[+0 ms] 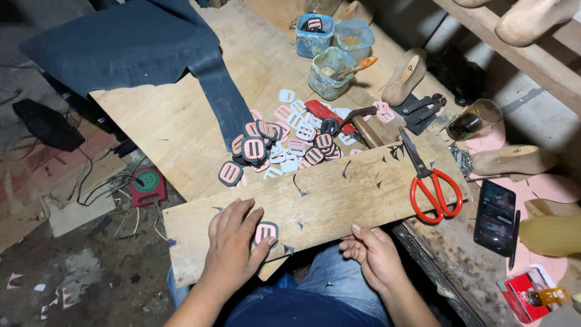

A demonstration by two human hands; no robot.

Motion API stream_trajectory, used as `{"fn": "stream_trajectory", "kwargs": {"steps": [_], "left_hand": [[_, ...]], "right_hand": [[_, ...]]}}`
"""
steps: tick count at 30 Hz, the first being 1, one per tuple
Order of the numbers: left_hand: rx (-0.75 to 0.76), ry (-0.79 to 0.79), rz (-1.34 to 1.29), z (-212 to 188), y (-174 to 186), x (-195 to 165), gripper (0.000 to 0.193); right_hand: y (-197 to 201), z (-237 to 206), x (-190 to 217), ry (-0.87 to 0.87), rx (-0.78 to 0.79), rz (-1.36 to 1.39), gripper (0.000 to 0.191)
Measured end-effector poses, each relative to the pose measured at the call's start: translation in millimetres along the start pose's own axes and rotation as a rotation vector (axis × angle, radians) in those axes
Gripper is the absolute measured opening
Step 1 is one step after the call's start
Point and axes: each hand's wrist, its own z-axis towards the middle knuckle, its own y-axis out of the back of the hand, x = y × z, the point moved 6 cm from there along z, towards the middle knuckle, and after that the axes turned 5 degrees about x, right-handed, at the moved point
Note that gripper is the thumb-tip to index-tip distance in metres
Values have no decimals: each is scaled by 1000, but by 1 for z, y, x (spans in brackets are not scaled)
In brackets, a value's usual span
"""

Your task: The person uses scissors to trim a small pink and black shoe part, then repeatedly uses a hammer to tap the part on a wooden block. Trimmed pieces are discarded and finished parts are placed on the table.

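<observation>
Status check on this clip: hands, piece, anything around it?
Left hand flat on the board, fingertips pressing a pink buckle piece. Right hand at the board's near edge, empty. Pile of buckle pieces beyond; red scissors to the right.

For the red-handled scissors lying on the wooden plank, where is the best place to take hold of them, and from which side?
Judging by their pose, take the red-handled scissors by the two red loops, coming from the near edge of the wooden plank. The loops lie flat and face the person, while the closed blades point away toward the hammer. The right hand is nearest.
</observation>
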Motion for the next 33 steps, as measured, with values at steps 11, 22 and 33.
{"fn": "stream_trajectory", "kwargs": {"steps": [11, 22, 33], "left_hand": [[66, -66, 17, -14, -8, -4, 36], [80, -97, 30, -25, -8, -7, 39], [-20, 509, -457, -55, -19, 41, 38]], "right_hand": [[-2, -10, 6, -162, -60, -212, 31], [38, -45, 170, 722, -773, -1674, 44], [43, -12, 205, 421, -638, -1524, 49]]}}
